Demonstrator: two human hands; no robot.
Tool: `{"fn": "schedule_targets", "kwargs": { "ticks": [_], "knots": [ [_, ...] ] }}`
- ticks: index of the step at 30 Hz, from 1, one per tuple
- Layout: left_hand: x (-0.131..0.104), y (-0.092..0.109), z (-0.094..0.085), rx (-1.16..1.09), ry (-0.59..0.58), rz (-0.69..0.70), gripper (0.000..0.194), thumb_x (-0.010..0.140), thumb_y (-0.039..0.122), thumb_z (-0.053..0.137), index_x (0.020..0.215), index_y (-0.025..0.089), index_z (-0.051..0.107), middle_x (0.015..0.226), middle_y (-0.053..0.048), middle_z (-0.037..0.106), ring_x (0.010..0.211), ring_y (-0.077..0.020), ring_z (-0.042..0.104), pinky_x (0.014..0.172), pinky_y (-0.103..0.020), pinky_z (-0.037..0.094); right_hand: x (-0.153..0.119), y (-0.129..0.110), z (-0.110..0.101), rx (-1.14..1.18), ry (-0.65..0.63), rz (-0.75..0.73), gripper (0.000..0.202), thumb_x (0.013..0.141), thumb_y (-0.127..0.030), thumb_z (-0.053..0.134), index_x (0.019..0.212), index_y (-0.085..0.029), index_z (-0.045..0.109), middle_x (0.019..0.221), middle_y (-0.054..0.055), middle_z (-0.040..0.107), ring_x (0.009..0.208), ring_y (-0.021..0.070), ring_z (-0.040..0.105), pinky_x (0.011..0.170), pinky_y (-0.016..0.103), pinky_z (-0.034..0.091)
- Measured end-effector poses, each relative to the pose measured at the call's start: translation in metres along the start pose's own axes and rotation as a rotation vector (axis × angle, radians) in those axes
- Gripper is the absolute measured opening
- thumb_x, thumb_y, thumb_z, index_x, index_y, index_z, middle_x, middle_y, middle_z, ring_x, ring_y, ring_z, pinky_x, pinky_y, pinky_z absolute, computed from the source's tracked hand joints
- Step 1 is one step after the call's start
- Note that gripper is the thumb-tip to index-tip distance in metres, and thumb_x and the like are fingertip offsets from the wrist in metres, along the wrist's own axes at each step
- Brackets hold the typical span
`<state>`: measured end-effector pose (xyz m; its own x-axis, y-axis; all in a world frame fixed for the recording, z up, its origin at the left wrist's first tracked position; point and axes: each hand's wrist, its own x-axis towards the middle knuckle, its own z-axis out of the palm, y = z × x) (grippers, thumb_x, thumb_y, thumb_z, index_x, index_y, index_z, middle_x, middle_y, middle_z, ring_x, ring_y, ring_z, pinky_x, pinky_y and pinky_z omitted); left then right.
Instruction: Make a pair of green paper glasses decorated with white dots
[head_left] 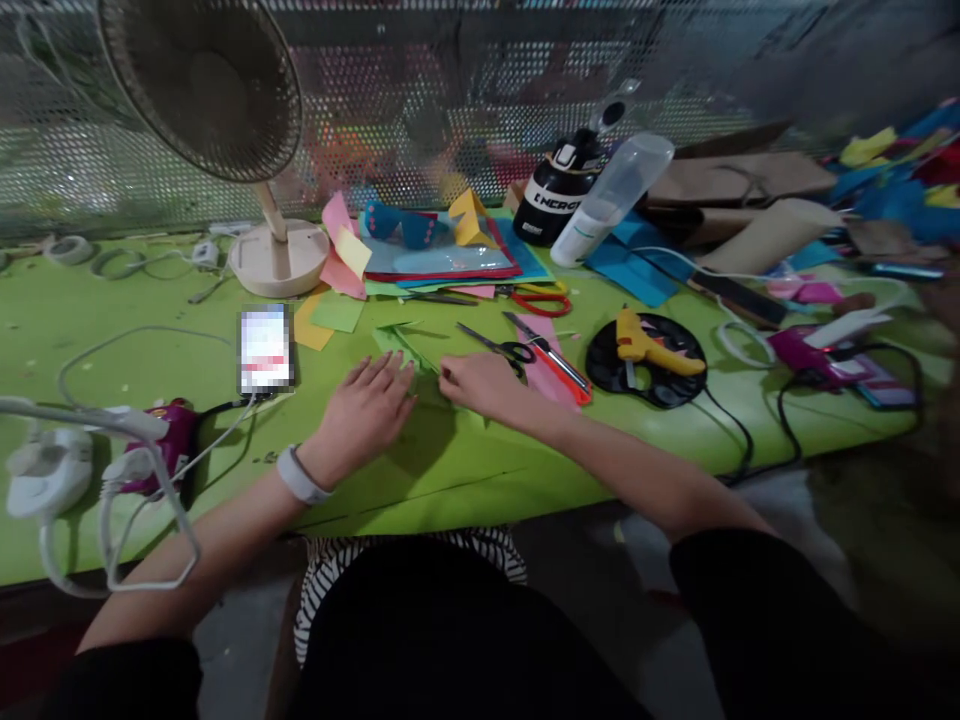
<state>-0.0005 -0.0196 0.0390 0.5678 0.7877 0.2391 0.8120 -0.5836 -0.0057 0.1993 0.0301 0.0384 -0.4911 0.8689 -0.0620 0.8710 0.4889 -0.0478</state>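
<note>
A sheet of green paper, close in colour to the tabletop, lies between my hands, with a lifted or folded edge running toward the right one. My left hand rests flat on its left side, fingers stretched out. On the right, my right hand is closed, its fingertips pinching the paper's edge; the exact grip is partly hidden. Just beyond it lie black-handled scissors, and a utility knife rests on pink paper.
A yellow glue gun sits on a black round tray. Left are a phone, power plugs with cables and a fan. Behind lie red-handled scissors, blue paper glasses, a black bottle and a clear bottle.
</note>
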Motion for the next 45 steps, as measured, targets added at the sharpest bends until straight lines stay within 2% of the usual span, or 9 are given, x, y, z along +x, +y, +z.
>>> {"fn": "schedule_targets", "kwargs": {
  "ticks": [6, 10, 12, 17, 24, 28, 32, 38, 45],
  "knots": [
    [0.002, 0.018, 0.025, -0.007, -0.178, -0.020, 0.049, 0.096, 0.029, 0.044, 0.138, 0.004, 0.048, 0.145, -0.019, 0.048, 0.133, -0.0294, 0.048, 0.110, -0.044, 0.040, -0.012, 0.008, 0.007, 0.286, 0.018, -0.049, 0.027, 0.093, -0.035, 0.050, 0.091, -0.017, 0.070, 0.078, 0.006, 0.072, 0.065, 0.0168, 0.064, 0.059, 0.028, 0.044],
    [-0.004, 0.009, 0.026, 0.005, -0.190, 0.010, 0.047, 0.099, 0.029, 0.039, 0.137, 0.005, 0.050, 0.144, -0.018, 0.049, 0.133, -0.0286, 0.049, 0.109, -0.045, 0.041, -0.020, 0.031, 0.014, 0.354, 0.111, -0.405, 0.033, 0.085, -0.026, 0.063, 0.116, -0.016, 0.066, 0.117, 0.012, 0.067, 0.101, 0.0221, 0.064, 0.084, 0.036, 0.050],
    [-0.006, 0.004, 0.025, -0.007, -0.187, 0.029, 0.045, 0.099, 0.026, 0.037, 0.138, 0.006, 0.050, 0.144, -0.016, 0.050, 0.132, -0.0269, 0.050, 0.107, -0.043, 0.042, -0.021, 0.036, 0.020, 0.325, 0.137, -0.562, 0.041, 0.083, -0.033, 0.068, 0.120, -0.016, 0.065, 0.128, 0.015, 0.061, 0.114, 0.0254, 0.058, 0.094, 0.043, 0.048],
    [-0.006, -0.006, 0.028, -0.063, -0.127, 0.069, 0.045, 0.095, 0.020, 0.041, 0.139, 0.010, 0.048, 0.141, -0.015, 0.054, 0.127, -0.0258, 0.053, 0.099, -0.042, 0.047, -0.018, 0.025, 0.030, 0.188, 0.224, -0.754, 0.048, 0.088, -0.052, 0.062, 0.118, -0.014, 0.067, 0.125, 0.017, 0.064, 0.110, 0.0264, 0.059, 0.091, 0.046, 0.050],
    [-0.006, -0.010, 0.028, -0.033, -0.125, 0.115, 0.043, 0.095, 0.021, 0.044, 0.138, 0.021, 0.051, 0.136, -0.012, 0.055, 0.117, -0.0298, 0.054, 0.090, -0.044, 0.048, -0.024, 0.011, 0.032, -0.147, 0.519, -0.997, 0.023, 0.097, -0.015, 0.048, 0.104, -0.013, 0.070, 0.108, 0.009, 0.073, 0.097, 0.0158, 0.066, 0.095, 0.037, 0.051],
    [-0.007, -0.010, 0.025, -0.027, -0.147, 0.118, 0.047, 0.092, 0.020, 0.048, 0.138, 0.026, 0.050, 0.137, -0.011, 0.053, 0.116, -0.0299, 0.052, 0.089, -0.043, 0.046, -0.029, 0.011, 0.038, -0.143, 0.600, -1.041, 0.023, 0.093, -0.006, 0.049, 0.103, -0.010, 0.069, 0.108, 0.011, 0.073, 0.096, 0.0158, 0.067, 0.094, 0.035, 0.052],
    [-0.007, -0.009, 0.022, -0.088, -0.155, 0.106, 0.038, 0.097, 0.030, 0.046, 0.133, 0.028, 0.056, 0.131, -0.011, 0.057, 0.113, -0.0286, 0.055, 0.088, -0.043, 0.047, -0.027, 0.017, 0.044, 0.003, 0.598, -0.992, 0.020, 0.094, -0.013, 0.052, 0.106, -0.009, 0.067, 0.105, 0.013, 0.072, 0.098, 0.0183, 0.065, 0.090, 0.037, 0.054],
    [-0.007, -0.006, 0.023, -0.187, -0.135, 0.203, 0.041, 0.100, 0.034, 0.040, 0.133, 0.015, 0.055, 0.150, -0.012, 0.044, 0.141, -0.0262, 0.037, 0.114, -0.042, 0.035, -0.027, 0.019, 0.046, 0.077, 0.534, -0.958, 0.020, 0.095, -0.020, 0.051, 0.105, -0.013, 0.066, 0.102, 0.010, 0.071, 0.095, 0.0173, 0.065, 0.086, 0.036, 0.055],
    [-0.008, -0.011, 0.031, -0.226, -0.166, 0.214, 0.044, 0.102, 0.033, 0.036, 0.138, 0.012, 0.050, 0.149, -0.012, 0.045, 0.140, -0.0226, 0.039, 0.114, -0.041, 0.037, -0.029, 0.019, 0.039, 0.088, 0.594, -0.934, 0.022, 0.093, -0.025, 0.054, 0.104, -0.013, 0.068, 0.104, 0.009, 0.073, 0.094, 0.0172, 0.067, 0.089, 0.035, 0.054]
  ]
}}
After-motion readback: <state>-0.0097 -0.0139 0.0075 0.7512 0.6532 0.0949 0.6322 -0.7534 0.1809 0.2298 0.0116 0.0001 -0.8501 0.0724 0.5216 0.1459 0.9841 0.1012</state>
